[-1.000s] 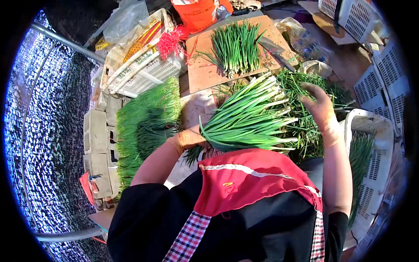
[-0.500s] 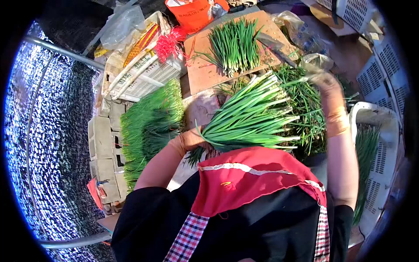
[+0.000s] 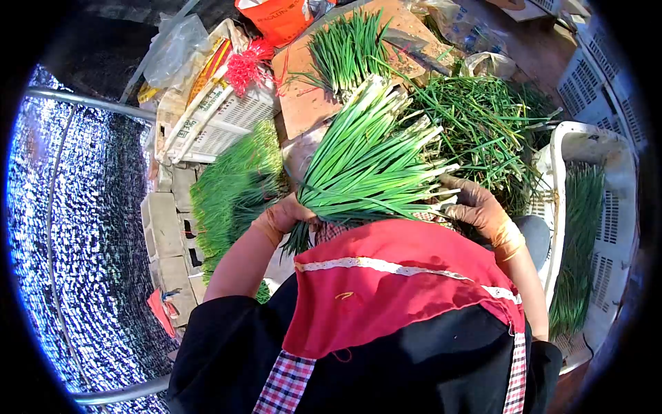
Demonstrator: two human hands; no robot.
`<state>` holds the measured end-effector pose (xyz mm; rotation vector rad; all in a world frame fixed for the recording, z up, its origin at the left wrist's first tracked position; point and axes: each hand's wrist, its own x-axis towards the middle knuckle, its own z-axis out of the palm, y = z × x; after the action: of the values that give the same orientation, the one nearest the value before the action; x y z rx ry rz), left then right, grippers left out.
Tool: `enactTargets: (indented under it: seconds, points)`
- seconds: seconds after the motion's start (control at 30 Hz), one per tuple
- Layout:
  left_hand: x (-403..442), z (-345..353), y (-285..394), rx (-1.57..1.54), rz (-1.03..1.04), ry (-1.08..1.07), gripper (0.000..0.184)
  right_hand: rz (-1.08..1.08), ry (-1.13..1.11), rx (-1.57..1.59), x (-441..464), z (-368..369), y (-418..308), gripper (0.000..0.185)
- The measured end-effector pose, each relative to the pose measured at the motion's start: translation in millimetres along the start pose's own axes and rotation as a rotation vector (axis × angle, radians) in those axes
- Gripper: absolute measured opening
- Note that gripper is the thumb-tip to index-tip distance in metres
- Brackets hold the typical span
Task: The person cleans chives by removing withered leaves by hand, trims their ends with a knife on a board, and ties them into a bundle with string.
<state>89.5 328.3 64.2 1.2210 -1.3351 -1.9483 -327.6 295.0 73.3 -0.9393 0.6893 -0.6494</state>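
1. My left hand (image 3: pixel 291 211) angles inward, grip curled around the leaf end of the green bunch (image 3: pixel 365 165), before the red apron (image 3: pixel 393 283).
2. My right hand (image 3: pixel 479 209) bends in at the bunch's white end; I can't tell if its grip is closed.

Dark mesh (image 3: pixel 89 241) fills the left of the frame, daylight sparkling through it in white specks. A metal pole (image 3: pixel 89 103) crosses it at upper left, and a second pipe (image 3: pixel 124 393) runs along the lower left. Beside the mesh stand grey blocks (image 3: pixel 164 224), some with hollow openings. The upper left corner is dark. Brown floor (image 3: pixel 534 52) shows at upper right, next to white slotted crates (image 3: pixel 586 83) along the edge. Strong sunlight throws hard shadows.
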Motion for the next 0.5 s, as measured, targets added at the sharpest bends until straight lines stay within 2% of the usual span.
enactTargets:
  seconds: [0.07, 0.1, 0.13, 0.2, 0.23, 0.27, 0.33, 0.4, 0.47, 0.5]
  points:
    - [-3, -13, -14, 0.117, -0.046, 0.005, 0.050, 0.044, 0.069, -0.232, 5, 7, -5, 0.033]
    - [-5, -18, -20, 0.193, -0.071, 0.004, 0.056, 0.018, 0.120, -0.139, 6, 9, -3, 0.013]
    - [-6, -20, -22, 0.268, -0.096, 0.002, 0.062, 0.015, 0.108, -0.142, 8, 7, -2, 0.013]
    - [-6, -23, -27, 0.293, -0.129, -0.014, 0.061, -0.120, 0.228, -0.436, 10, -8, 0, 0.008]
    - [-7, -21, -25, 0.255, -0.142, -0.019, 0.061, -0.111, 0.317, -0.186, 10, -16, -9, 0.006]
    - [-8, -20, -25, 0.205, -0.155, -0.021, 0.060, -0.111, 0.417, -0.187, 9, -26, -22, 0.008]
    - [-10, -19, -21, 0.103, -0.176, -0.031, 0.060, -0.055, 0.354, -0.227, 2, -57, -22, 0.009]
    - [-11, -19, -19, 0.013, -0.199, -0.038, 0.059, -0.137, 0.489, -0.304, -6, -86, -30, 0.011]
    - [-14, -21, -17, -0.056, -0.224, -0.043, 0.058, -0.228, 0.867, -0.375, -25, -150, -51, 0.020]
    - [-16, -22, -16, -0.077, -0.232, -0.043, 0.058, -0.234, 1.032, -0.531, -43, -181, -58, 0.023]
